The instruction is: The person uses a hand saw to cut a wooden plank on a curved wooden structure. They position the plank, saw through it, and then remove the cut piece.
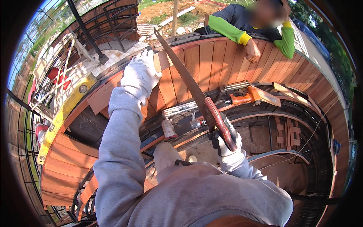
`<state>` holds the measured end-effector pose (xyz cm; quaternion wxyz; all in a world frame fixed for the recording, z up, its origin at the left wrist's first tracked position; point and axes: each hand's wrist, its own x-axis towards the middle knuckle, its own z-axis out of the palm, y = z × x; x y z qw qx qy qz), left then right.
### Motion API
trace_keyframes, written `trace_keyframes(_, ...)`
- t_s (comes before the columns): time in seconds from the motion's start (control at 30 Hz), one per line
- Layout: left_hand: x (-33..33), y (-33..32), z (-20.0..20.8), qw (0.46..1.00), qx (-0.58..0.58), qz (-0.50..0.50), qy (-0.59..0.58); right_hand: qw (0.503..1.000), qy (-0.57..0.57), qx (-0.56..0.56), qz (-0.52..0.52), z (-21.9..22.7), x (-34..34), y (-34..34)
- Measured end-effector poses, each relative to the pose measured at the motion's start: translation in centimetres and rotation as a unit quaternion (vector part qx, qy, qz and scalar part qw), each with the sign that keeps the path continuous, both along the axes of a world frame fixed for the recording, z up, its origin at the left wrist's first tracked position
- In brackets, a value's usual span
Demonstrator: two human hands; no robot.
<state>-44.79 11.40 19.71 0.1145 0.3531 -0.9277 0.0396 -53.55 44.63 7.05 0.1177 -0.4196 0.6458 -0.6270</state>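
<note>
My right hand (228, 145), in a white and dark glove, grips the reddish handle of a hand saw (189, 81). Its long toothed blade slants up and left, passing the end of a short wood board (162, 61). Whether the teeth touch the wood, I cannot tell. My left hand (141, 70), in a pale glove, is closed around that board at the top of the curved plank wall (200, 62). The far fingers of this hand are partly hidden.
Across the wall a person in green sleeves (227, 30) leans on its top. An orange power tool (242, 99), a red and silver tool (169, 128) and wood offcuts (289, 132) lie inside the curve. A yellow spirit level (56, 128) rests at left.
</note>
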Motion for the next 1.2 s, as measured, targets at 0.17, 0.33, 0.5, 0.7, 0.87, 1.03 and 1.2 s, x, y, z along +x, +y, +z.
trace_keyframes(0.17,0.4,0.2,0.3,1.0,0.002,-0.001,-0.014,0.999,0.001,-0.03,0.015,1.1,-0.6,-3.1)
trace_keyframes(0.33,0.5,-0.8,-1.0,1.0,-0.012,0.004,-0.008,0.992,-0.092,-0.081,0.042,3.0,0.4,-5.1)
trace_keyframes(0.5,0.5,-1.0,-1.4,0.999,-0.029,-0.012,0.017,0.995,-0.063,-0.065,0.035,-0.8,0.7,-0.3)
trace_keyframes(0.7,0.0,-1.3,-1.6,1.0,-0.026,-0.015,0.009,0.996,-0.035,-0.085,0.009,1.3,-0.7,-6.0)
trace_keyframes(0.87,0.8,-1.0,-0.9,1.0,-0.009,-0.018,0.022,0.996,-0.085,-0.032,0.005,-0.3,0.5,-1.8)
trace_keyframes(1.03,0.4,-1.4,-1.6,1.0,-0.018,-0.009,0.012,0.996,-0.078,-0.037,0.026,-0.9,0.3,-0.9)
trace_keyframes(1.2,0.0,-1.5,-1.7,0.999,-0.024,-0.024,0.017,0.994,-0.082,-0.063,0.043,0.8,-0.2,-4.7)
